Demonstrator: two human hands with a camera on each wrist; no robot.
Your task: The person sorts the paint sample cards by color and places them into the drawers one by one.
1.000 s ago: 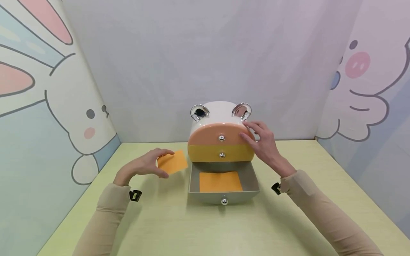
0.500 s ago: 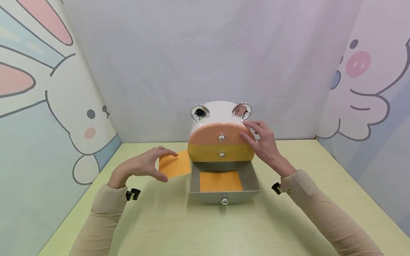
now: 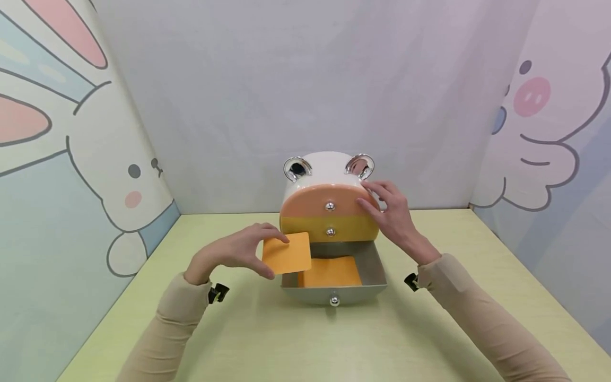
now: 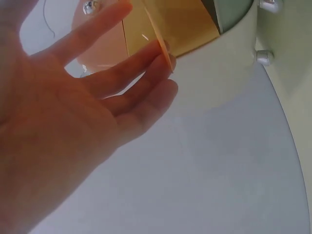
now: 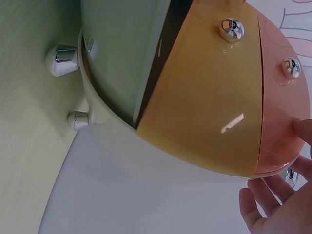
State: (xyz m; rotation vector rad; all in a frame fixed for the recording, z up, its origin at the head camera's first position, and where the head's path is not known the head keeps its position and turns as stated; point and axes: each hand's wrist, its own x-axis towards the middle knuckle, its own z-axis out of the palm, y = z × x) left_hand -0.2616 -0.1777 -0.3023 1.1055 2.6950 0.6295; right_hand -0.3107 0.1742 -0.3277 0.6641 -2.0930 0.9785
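My left hand holds a square orange paper sheet by its left side, over the left part of a pulled-out grey drawer. In the left wrist view the sheet shows nearly edge-on against the fingers. Another orange sheet lies inside the drawer, partly covered by the held one. My right hand grips the upper right edge of the small drawer cabinet. Its thumb rests on the peach top drawer front, with the other fingers against the white shell.
The cabinet has a closed yellow middle drawer, silver knobs and two silver ear shapes on top. It stands on a pale green table near the back wall. Side walls bear cartoon animals.
My left hand has carried the orange sheet rightward, from beside the cabinet to over the open drawer's left part. The right hand and cabinet have kept still.
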